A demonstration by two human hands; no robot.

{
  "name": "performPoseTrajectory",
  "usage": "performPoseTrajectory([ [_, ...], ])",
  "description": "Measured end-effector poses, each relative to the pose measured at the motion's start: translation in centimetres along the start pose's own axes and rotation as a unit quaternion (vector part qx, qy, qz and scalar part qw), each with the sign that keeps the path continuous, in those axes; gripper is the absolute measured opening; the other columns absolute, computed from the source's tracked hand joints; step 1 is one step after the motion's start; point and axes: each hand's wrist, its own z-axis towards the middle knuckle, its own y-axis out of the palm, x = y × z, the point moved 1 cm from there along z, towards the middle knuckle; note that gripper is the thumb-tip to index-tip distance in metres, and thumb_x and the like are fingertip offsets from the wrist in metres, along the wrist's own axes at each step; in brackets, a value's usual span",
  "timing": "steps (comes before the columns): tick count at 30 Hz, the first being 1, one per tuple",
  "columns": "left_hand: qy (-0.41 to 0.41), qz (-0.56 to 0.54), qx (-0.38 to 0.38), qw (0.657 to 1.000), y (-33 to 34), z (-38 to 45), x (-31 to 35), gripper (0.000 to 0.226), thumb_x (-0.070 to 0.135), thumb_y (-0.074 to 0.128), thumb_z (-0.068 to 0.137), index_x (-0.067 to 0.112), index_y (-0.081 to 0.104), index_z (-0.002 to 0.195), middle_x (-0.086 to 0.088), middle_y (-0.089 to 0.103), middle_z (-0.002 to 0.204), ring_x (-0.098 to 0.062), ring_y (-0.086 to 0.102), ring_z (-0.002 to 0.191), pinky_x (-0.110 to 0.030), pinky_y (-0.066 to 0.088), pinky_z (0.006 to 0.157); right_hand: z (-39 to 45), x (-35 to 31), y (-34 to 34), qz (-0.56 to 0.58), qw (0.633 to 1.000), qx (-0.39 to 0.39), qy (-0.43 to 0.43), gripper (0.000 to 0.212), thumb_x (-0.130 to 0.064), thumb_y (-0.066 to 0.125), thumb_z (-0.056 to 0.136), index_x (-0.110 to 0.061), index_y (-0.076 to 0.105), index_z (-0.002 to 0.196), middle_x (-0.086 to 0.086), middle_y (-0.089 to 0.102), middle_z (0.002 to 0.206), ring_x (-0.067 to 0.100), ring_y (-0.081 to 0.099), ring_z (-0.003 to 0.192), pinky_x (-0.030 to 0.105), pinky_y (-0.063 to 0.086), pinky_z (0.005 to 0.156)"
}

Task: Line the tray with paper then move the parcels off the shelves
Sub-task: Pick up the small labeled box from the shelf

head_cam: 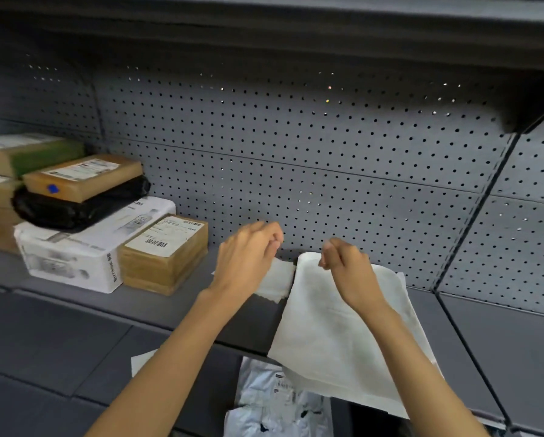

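Grey perforated panelling (327,159) backs a dark grey shelf (169,305) at about chest height. Over that shelf both hands are raised close together, fingers curled. The right hand (348,269) pinches the top edge of a large white paper sheet (337,335), which drapes down over the shelf's front lip. The left hand (248,257) has its fingers bunched against the thumb just above a smaller white folded paper (275,280) lying on the shelf; whether it actually grips that piece cannot be told. Further left on the same shelf stand the parcels: a brown labelled box (165,257), a white printed carton (84,247), a black bag (75,206) and more brown boxes (81,178) stacked above. Below the shelf edge lie pale plastic mailers (270,405).
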Motion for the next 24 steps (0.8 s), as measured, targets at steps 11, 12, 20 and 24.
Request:
performPoseTrajectory([
  [11,-0.127,-0.093,0.053,0.986,-8.7,0.0,-12.5,0.012,0.018,0.066,0.09,0.029,0.067,0.087,0.015,0.069,0.087,-0.002,0.063,0.087,-0.023,0.048,0.068,2.1,-11.9,8.8,0.141,0.985,-0.077,-0.069,0.022,-0.021,0.047,0.104,-0.028,0.052,0.085,-0.002,0.072,0.087,-0.002,0.066,0.077,0.028,0.051,0.077],
  [12,-0.133,-0.093,0.046,0.986,-8.9,0.0,-14.1,0.012,0.018,0.066,0.091,0.03,0.067,0.088,0.015,0.069,0.088,-0.003,0.063,0.088,-0.028,0.05,0.069,2.5,-12.6,10.2,0.144,0.983,-0.089,-0.064,0.018,-0.021,0.047,0.104,-0.028,0.053,0.088,-0.002,0.072,0.092,0.003,0.067,0.084,0.027,0.05,0.078],
  [20,-0.125,0.018,-0.178,0.976,-8.1,0.5,-24.4,0.043,0.036,0.048,0.102,0.028,0.05,0.144,0.002,0.058,0.141,-0.022,0.055,0.126,-0.036,0.046,0.091,5.2,-15.2,23.7,0.177,0.961,-0.21,0.036,0.067,-0.062,0.054,0.085,-0.037,0.034,0.145,0.001,0.055,0.142,0.021,0.058,0.126,0.037,0.049,0.104],
  [24,-0.093,0.059,-0.274,0.955,-6.7,0.7,-25.9,0.057,0.044,0.04,0.104,0.02,0.032,0.155,-0.005,0.036,0.159,-0.027,0.034,0.146,-0.044,0.04,0.109,4.5,-14.7,27.5,0.172,0.964,-0.184,0.091,0.078,-0.052,0.052,0.096,-0.032,0.012,0.161,-0.004,0.006,0.17,0.025,0.005,0.159,0.051,0.018,0.126],
])
